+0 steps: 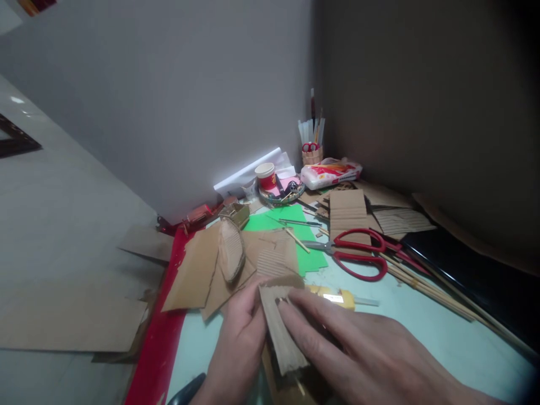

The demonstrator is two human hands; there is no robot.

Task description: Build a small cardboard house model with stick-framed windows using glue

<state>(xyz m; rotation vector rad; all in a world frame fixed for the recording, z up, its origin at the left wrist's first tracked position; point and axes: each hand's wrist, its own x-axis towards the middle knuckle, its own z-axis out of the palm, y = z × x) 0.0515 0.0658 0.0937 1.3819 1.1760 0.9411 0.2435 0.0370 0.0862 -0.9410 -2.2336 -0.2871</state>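
Note:
Near the front edge of the table, my left hand (244, 332) grips a narrow cardboard piece (280, 332) from its left side. The piece has a pale, ridged top face and tilts away from me; a thin stick tip pokes out at its lower end. My right hand (350, 343) is closed over the right side of the same piece, fingertips pressing on its upper face. What lies beneath the fingers is hidden. Just beyond my right hand lies a yellow glue gun-like tool (337, 297), partly covered. A boat-shaped cardboard form (231, 250) rests on flat cardboard sheets (192, 270).
Red-handled scissors (358, 253) lie right of centre, by green paper (301, 216) and long thin sticks (430, 292). Behind stand a red paper cup (265, 177), a tissue pack (331, 173) and a holder (312, 154) with glue sticks. A black glossy object (464, 287) is at right.

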